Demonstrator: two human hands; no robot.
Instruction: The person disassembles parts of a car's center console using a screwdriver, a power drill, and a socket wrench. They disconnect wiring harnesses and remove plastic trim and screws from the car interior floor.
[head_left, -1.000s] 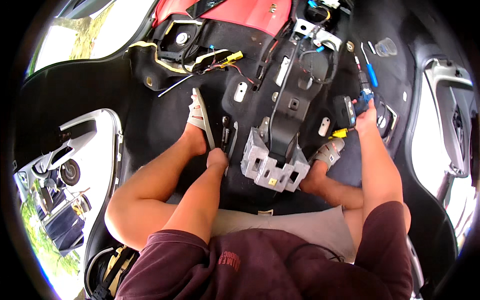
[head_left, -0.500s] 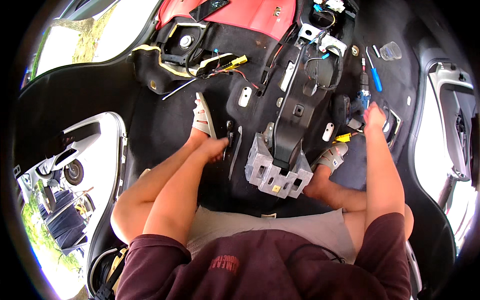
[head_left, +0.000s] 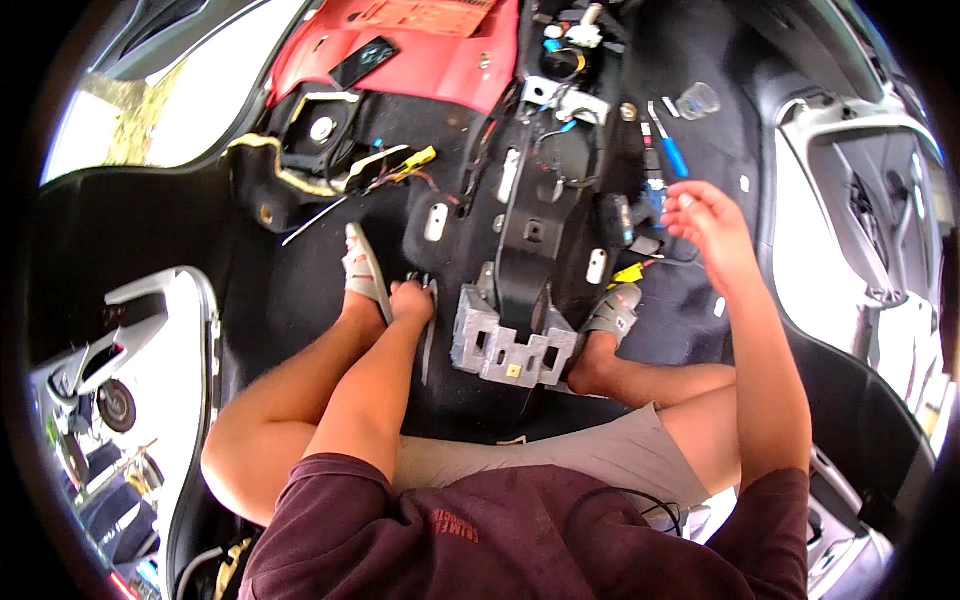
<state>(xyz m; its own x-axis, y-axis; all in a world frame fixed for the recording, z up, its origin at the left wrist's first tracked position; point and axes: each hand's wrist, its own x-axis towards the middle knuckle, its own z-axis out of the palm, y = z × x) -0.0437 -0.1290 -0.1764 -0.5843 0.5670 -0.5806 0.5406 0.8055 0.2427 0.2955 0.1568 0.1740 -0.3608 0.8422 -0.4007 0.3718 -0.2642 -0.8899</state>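
My left hand (head_left: 410, 302) is low over the black floor beside my left sandal. Its fingers are wrapped round a dark tool (head_left: 424, 279), of which only the end shows. A long flat grey strip (head_left: 429, 345) lies just beside it. My right hand (head_left: 708, 218) hovers at the right with fingers loosely bent and apart, holding nothing. Just left of its fingertips lies a blue and black power drill (head_left: 654, 192) with a long bit. A blue-handled screwdriver (head_left: 673, 155) rests beyond it. In the middle, a grey metal bracket (head_left: 515, 350) stands at the near end of the black tunnel.
A red panel (head_left: 440, 75) with a phone (head_left: 364, 63) on it is at the far left. Yellow connectors (head_left: 415, 163) with loose wires lie before it. A clear cup (head_left: 697, 101) stands at the far right. Open doorways flank the floor.
My right hand has come away from the drill, its fingers spreading. My left hand has closed over the dark tool it was beside. The whole view has shifted.
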